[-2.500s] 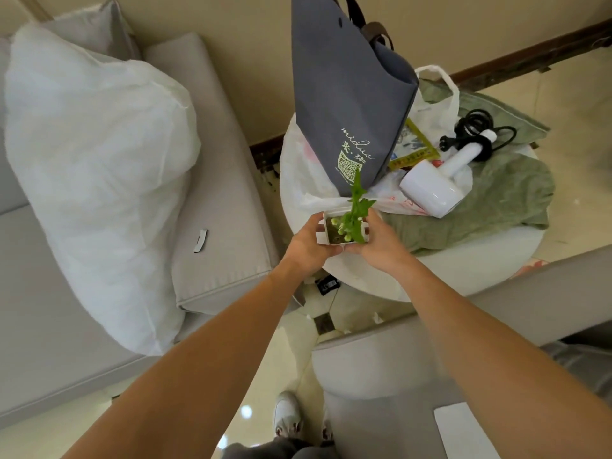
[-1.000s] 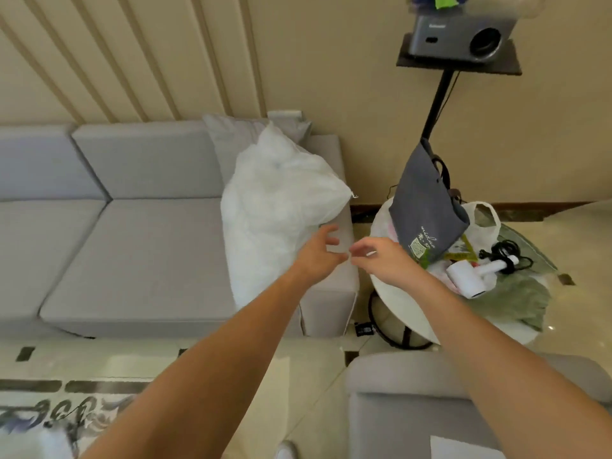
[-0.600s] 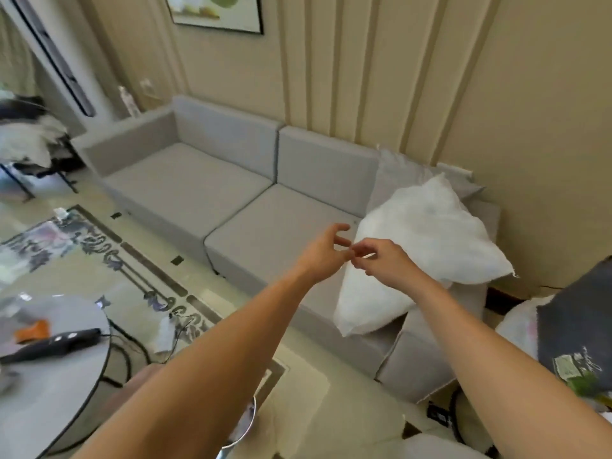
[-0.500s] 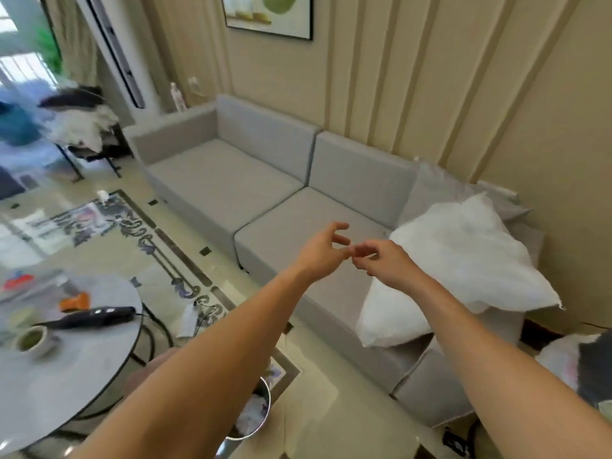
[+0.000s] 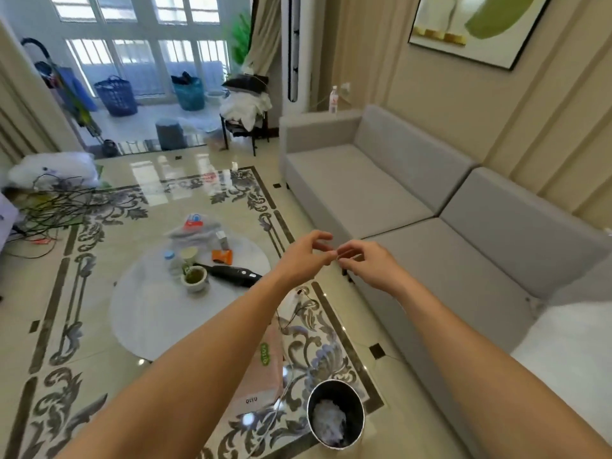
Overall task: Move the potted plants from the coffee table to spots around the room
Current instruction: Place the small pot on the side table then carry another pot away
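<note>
Cluttering coffee table (image 5: 145, 313): potted plant (image 5: 195, 277), handheld vacuum (image 5: 233, 275), bottle (image 5: 172, 262)

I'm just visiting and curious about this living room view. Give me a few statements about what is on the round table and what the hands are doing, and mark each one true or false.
1. A small potted plant stands on the round table. True.
2. The left hand is carrying a pot. False: it holds no pot, and its fingertips meet those of the right hand in the air.
3. A black handheld device lies on the table beside the plant. True.
4. The grey sofa is covered with plants. False: its visible seats are bare.
5. A metal bin stands on the table. False: it is on the floor.
</note>
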Available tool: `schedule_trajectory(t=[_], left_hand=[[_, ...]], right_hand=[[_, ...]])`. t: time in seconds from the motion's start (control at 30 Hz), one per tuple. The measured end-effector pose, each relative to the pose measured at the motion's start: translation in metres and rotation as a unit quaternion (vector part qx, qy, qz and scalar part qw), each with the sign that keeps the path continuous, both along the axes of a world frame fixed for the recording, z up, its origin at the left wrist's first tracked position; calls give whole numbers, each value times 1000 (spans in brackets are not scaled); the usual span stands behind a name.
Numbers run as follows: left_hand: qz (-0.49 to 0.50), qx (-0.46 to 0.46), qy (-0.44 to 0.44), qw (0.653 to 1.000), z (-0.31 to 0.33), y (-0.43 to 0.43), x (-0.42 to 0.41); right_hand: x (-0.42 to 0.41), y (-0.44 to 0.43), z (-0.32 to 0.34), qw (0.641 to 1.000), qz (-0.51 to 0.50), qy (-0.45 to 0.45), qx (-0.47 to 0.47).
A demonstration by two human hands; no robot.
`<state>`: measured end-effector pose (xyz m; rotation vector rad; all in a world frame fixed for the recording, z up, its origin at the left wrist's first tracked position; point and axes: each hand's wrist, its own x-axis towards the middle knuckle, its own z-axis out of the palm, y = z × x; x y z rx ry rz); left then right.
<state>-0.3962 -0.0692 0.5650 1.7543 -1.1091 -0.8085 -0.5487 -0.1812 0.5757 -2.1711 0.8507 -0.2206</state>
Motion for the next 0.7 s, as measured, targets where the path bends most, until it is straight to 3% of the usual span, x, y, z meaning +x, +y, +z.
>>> schedule_trajectory(t=[0.27, 0.7], left_hand=[[114, 35, 42, 992, -24, 78, 158], [288, 89, 58, 952, -63, 151, 370]], right_hand=[[165, 54, -27, 997, 56, 32, 44], [404, 39, -89, 990, 97, 33, 96]])
